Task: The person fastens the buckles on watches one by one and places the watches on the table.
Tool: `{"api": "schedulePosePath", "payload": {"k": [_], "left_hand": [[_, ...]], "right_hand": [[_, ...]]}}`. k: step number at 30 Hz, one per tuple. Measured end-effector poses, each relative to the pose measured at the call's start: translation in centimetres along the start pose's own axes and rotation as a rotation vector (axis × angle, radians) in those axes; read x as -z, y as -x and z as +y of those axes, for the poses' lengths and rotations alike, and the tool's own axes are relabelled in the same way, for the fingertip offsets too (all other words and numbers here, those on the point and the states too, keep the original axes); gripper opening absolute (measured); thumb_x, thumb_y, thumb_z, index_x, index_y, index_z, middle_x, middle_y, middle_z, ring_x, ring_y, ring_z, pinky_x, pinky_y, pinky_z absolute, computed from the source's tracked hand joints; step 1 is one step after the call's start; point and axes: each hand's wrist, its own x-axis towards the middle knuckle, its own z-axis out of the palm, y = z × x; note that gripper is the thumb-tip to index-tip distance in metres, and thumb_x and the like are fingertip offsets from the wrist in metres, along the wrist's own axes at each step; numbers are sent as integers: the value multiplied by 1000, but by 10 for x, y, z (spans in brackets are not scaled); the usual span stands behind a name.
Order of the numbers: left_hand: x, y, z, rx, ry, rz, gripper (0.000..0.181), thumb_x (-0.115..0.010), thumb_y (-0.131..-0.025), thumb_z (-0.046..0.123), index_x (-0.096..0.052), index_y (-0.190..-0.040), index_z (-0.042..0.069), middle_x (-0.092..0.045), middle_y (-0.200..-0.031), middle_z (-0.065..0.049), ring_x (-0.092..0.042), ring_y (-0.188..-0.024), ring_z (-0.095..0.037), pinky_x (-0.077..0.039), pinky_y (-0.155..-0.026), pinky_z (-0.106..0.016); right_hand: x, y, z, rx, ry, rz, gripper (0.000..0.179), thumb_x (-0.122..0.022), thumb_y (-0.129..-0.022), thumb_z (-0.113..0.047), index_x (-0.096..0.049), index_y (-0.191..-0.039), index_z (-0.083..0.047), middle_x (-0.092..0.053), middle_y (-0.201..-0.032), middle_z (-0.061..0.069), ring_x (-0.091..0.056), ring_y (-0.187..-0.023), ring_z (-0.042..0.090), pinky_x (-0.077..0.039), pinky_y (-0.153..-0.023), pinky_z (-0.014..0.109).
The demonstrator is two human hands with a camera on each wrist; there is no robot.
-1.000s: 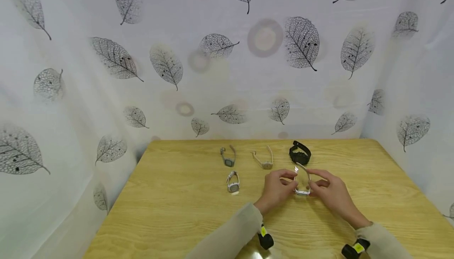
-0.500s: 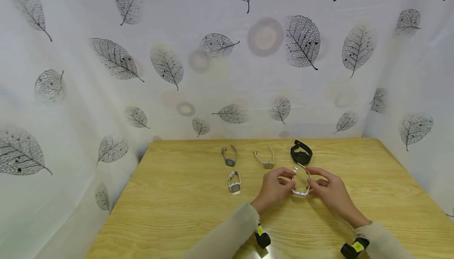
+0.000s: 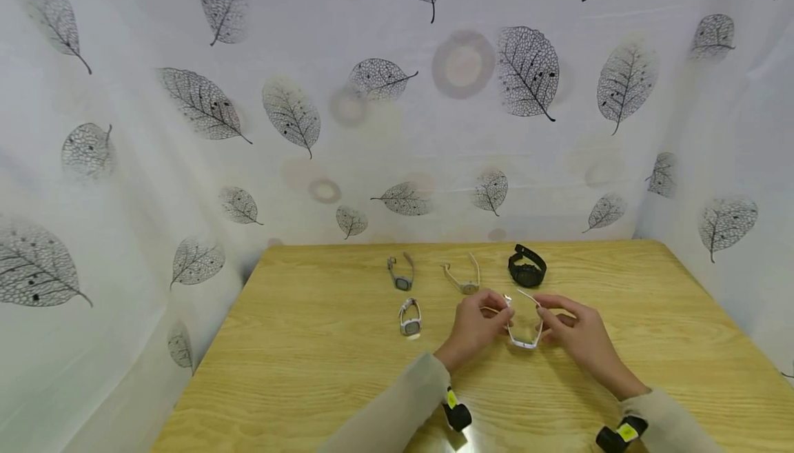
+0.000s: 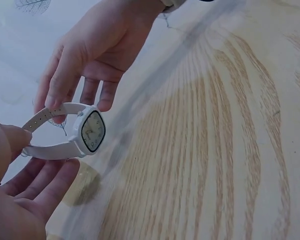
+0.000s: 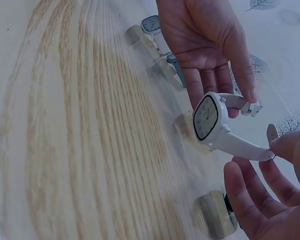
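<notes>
A white wristwatch (image 3: 524, 345) with a rounded-square dial is held between both hands, its strap unfastened and bent up in a U. My left hand (image 3: 474, 325) pinches the strap half that carries the metal buckle (image 5: 252, 108). The other half, with a row of holes, is pinched by my right hand (image 3: 579, 336) between thumb and fingers. In the left wrist view the watch dial (image 4: 93, 131) faces away from the palms, above the wooden table (image 4: 190, 150). The strap's two free ends stand apart from each other.
Behind the hands lie a black watch (image 3: 527, 274), a beige-strapped watch (image 3: 469, 288) and a grey watch (image 3: 403, 283). A white watch (image 3: 411, 327) sits left of the left hand. A leaf-printed curtain (image 3: 422, 143) hangs round the table's back and sides.
The strap ends have spread farther apart. My left hand has shifted slightly left with the buckle half, and the watch case has come a little nearer to me. The right hand has barely moved.
</notes>
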Motion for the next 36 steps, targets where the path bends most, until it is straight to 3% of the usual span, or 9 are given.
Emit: {"api": "schedulePosePath", "payload": {"k": [5, 10, 13, 17, 23, 30, 36], "left_hand": [[3, -1, 1, 12, 84, -17, 10, -74, -96, 8, -67, -97, 0, -70, -86, 0, -73, -71, -19, -64, -67, -36], [4, -2, 2, 28, 168, -20, 12, -74, -95, 6, -67, -102, -2, -73, -93, -17, -75, -77, -35, -64, -72, -48], [6, -2, 3, 24, 184, -27, 15, -72, -97, 6, -68, -108, -2, -71, -99, -28, -74, -81, -41, -63, -73, -50], [7, -2, 2, 17, 176, -35, 18, -71, -97, 6, -69, -111, -5, -72, -98, -27, -74, -80, -42, -64, -71, -48], [8, -1, 1, 23, 189, -34, 17, -71, -97, 7, -71, -110, -4, -73, -95, -22, -74, -79, -39, -63, -72, -50], [8, -4, 2, 31, 212, -25, 13, -74, -96, 7, -73, -107, 0, -73, -96, -23, -74, -74, -22, -64, -75, -37], [10, -3, 5, 19, 243, -35, 13, -74, -94, 3, -73, -105, -3, -75, -95, -13, -73, -76, -15, -63, -76, -33]], "right_hand": [[1, 0, -2, -21, -9, 3, 37, -64, -104, -20, -65, -131, 5, -67, -114, 23, -75, -84, 29, -63, -65, 42], [1, 0, -6, -72, -34, -1, 45, -65, -104, -25, -62, -134, 8, -68, -115, 26, -75, -85, 29, -63, -68, 43], [1, 0, -8, -98, -42, -4, 49, -65, -103, -27, -60, -135, 9, -68, -115, 30, -75, -84, 28, -63, -68, 44], [2, 1, -9, -115, -37, -7, 50, -65, -103, -28, -60, -135, 10, -67, -117, 31, -75, -84, 26, -63, -68, 44], [2, 3, -7, -91, -32, -25, 45, -64, -104, -25, -61, -133, 10, -65, -118, 32, -75, -85, 27, -63, -68, 43], [5, 3, -10, -84, -59, -57, 42, -65, -103, -22, -61, -131, 9, -67, -114, 24, -75, -89, 20, -63, -72, 42], [6, 5, -15, -76, -72, -70, 37, -66, -102, -18, -64, -128, 8, -69, -109, 20, -75, -89, 19, -63, -72, 40]]}}
